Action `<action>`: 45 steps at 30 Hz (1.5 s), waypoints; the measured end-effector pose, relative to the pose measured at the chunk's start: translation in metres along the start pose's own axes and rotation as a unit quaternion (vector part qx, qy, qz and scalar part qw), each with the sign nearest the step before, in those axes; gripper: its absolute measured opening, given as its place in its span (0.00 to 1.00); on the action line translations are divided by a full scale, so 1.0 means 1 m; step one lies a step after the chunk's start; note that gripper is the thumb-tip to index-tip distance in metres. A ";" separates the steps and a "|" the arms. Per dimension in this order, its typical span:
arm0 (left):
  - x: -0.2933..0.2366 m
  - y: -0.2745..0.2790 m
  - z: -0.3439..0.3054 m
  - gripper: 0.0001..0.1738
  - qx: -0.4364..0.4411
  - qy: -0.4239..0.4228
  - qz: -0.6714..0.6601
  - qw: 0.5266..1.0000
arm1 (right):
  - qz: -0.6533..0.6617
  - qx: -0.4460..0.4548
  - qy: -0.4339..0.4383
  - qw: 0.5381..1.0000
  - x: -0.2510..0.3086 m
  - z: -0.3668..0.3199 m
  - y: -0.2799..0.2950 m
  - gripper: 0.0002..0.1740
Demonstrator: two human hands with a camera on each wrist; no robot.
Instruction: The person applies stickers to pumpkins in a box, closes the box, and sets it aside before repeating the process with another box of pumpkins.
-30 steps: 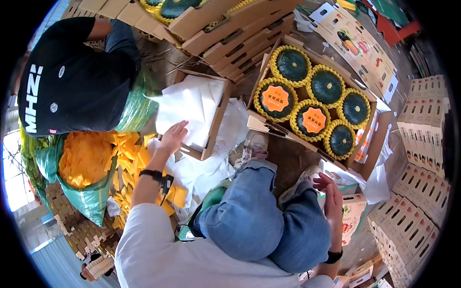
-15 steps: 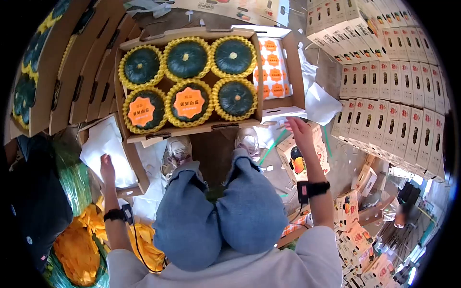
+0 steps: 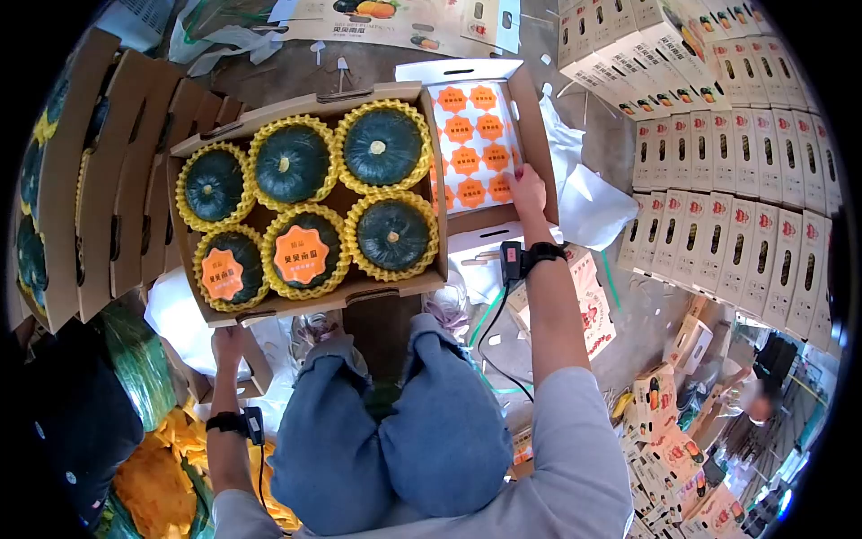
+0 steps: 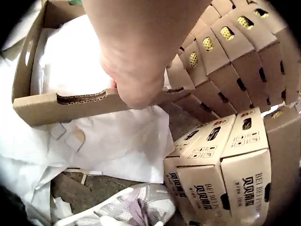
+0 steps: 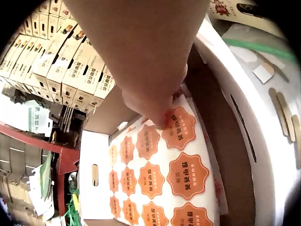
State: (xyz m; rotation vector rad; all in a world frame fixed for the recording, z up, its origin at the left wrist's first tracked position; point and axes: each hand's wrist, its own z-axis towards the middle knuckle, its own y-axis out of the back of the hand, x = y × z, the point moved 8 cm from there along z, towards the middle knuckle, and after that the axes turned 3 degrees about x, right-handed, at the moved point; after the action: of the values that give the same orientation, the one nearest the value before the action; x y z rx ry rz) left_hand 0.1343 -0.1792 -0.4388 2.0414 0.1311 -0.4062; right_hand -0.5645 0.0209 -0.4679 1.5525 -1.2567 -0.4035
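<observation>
My right hand [image 3: 528, 190] is at a white sheet of orange scalloped stickers [image 3: 462, 148] in an open carton. In the right wrist view, its fingers are bent at the edge of one sticker [image 5: 178, 129] and appear to pinch it. My left hand [image 3: 228, 346] is low, just below the near left edge of a carton [image 3: 359, 292] of dark green pumpkins [image 3: 294, 163] in yellow foam nets. Two front pumpkins [image 3: 305, 247] bear orange stickers. In the left wrist view, the left hand overlaps the rim of a cardboard tray [image 4: 37, 108] with white paper [image 4: 70, 61]; its fingers are mostly hidden.
Filled brown cartons [image 3: 103, 180] stack at left. Printed white cartons [image 3: 718, 162] stand in rows at right. Behind the left arm sits a person in dark clothes [image 3: 72, 422], near orange foam [image 3: 153, 485]. White sheets [image 3: 597, 207] lie on the floor.
My view has swung right from the paper tray. The right hand has reached forward onto the sticker sheet. The left hand has left the white paper and is now by the pumpkin carton's near edge.
</observation>
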 end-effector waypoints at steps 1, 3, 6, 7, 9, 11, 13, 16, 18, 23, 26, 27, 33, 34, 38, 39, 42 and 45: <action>0.011 -0.008 0.003 0.15 0.023 0.008 0.000 1.000 | -0.010 0.008 -0.015 1.000 0.000 0.001 -0.001 0.19; 0.025 -0.021 0.004 0.15 0.072 0.020 -0.002 0.997 | -0.020 0.006 -0.033 0.999 -0.004 -0.004 0.001 0.18; 0.024 -0.022 -0.016 0.20 0.113 0.027 0.044 0.992 | -0.084 -0.013 -0.005 0.996 0.002 -0.013 0.010 0.16; 0.022 -0.018 -0.023 0.21 0.136 0.037 0.058 0.988 | -0.148 -0.010 0.023 0.989 0.006 -0.016 0.009 0.15; 0.014 -0.014 -0.032 0.27 0.172 0.012 0.077 0.982 | -0.275 -0.004 0.081 0.958 0.015 -0.024 0.007 0.14; 0.011 -0.010 -0.041 0.29 0.158 0.000 0.108 0.981 | -0.330 -0.026 0.116 0.937 0.031 -0.038 0.023 0.17; 0.002 -0.002 -0.052 0.30 0.125 0.025 0.080 0.989 | -0.358 -0.107 0.181 0.910 0.039 -0.047 0.036 0.21; -0.015 0.010 -0.063 0.30 0.066 0.003 0.025 0.998 | -0.309 -0.301 0.182 0.883 0.034 -0.053 0.075 0.28; -0.015 0.013 -0.071 0.29 0.038 -0.020 0.000 0.999 | -0.159 -0.098 0.007 0.982 -0.022 -0.020 0.066 0.30; -0.020 0.016 -0.083 0.28 0.013 -0.059 0.023 0.998 | -0.099 0.000 -0.009 0.995 -0.074 -0.040 0.028 0.27; -0.029 0.019 -0.087 0.27 0.020 -0.058 0.032 0.998 | -0.055 -0.012 -0.055 0.997 -0.094 -0.084 0.025 0.27; -0.032 0.019 -0.088 0.27 0.013 -0.083 0.041 0.996 | -0.049 -0.003 -0.075 0.996 -0.104 -0.095 0.020 0.28; -0.055 0.018 -0.087 0.25 -0.063 -0.163 0.079 0.981 | -0.050 -0.249 0.165 0.953 -0.053 -0.139 0.054 0.31; -0.067 0.023 -0.089 0.25 -0.073 -0.161 0.077 0.981 | -0.016 -0.232 0.200 0.952 -0.038 -0.138 0.057 0.33; -0.075 0.029 -0.095 0.25 -0.091 -0.180 0.088 0.975 | 0.160 -0.051 0.051 0.985 -0.059 -0.077 -0.011 0.40; -0.075 0.029 -0.095 0.25 -0.088 -0.179 0.082 0.977 | 0.194 -0.021 -0.006 0.981 -0.067 -0.061 -0.031 0.41; -0.074 0.028 -0.102 0.24 -0.078 -0.171 0.064 0.980 | 0.107 -0.034 -0.058 0.992 -0.049 -0.031 -0.033 0.43; -0.063 0.022 -0.100 0.24 -0.058 -0.162 0.048 0.984 | 0.105 -0.056 -0.063 0.991 -0.037 -0.023 -0.018 0.37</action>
State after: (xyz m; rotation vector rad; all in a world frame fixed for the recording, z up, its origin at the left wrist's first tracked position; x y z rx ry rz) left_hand 0.1036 -0.0983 -0.3556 1.8323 -0.1393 -0.6470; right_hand -0.5517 0.0622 -0.4863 1.3010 -1.4547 -0.4336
